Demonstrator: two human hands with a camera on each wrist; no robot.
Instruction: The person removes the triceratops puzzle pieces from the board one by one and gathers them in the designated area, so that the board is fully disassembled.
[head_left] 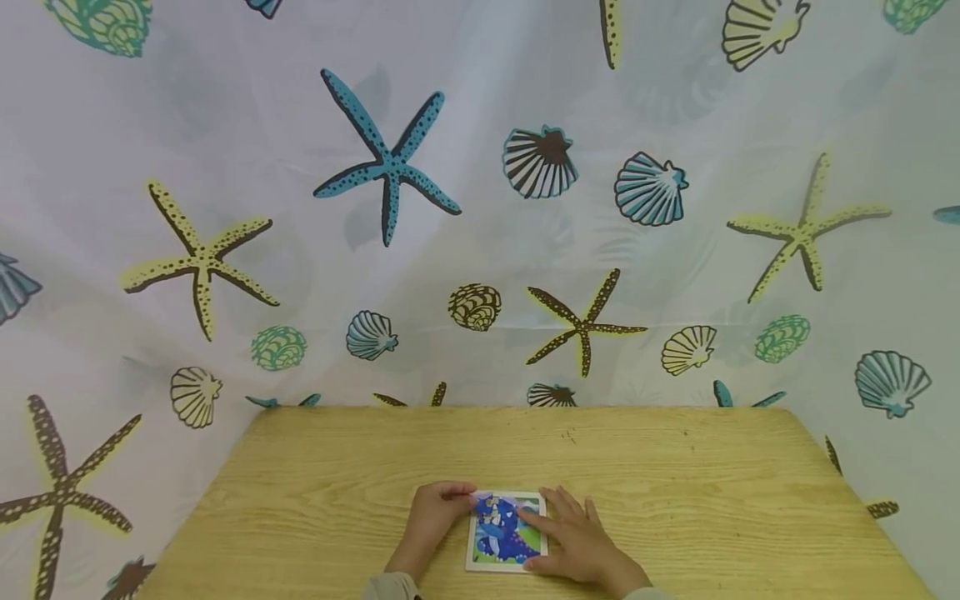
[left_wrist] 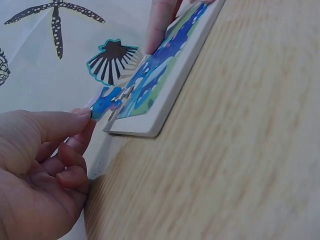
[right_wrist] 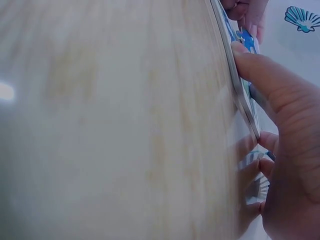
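Blue puzzle piece (left_wrist: 105,104): at the puzzle board's far-left corner, raised and tilted in the left wrist view. Left grip (head_left: 437,511) pinches it by one side, thumb against finger.

Handling, my read: light, thin, stiff card or wood. Printed face looks smooth, may slip; the knobs are probably the weak spots, so don't bend it. Best hold: opposite side edges, fingertips only, knobs left free.

Puzzle board (head_left: 469,557): white rim, blue-and-green picture, flat on the table (head_left: 337,467), well short of the far edge, between the left and right edges. Looks rigid, light enough to skid. Hold by the rim.

Right grip (head_left: 576,540): fingers spread over the board's right side, thumb at the near-right corner, one finger on the picture.

Patterned cloth (head_left: 465,50) behind the table's far edge.
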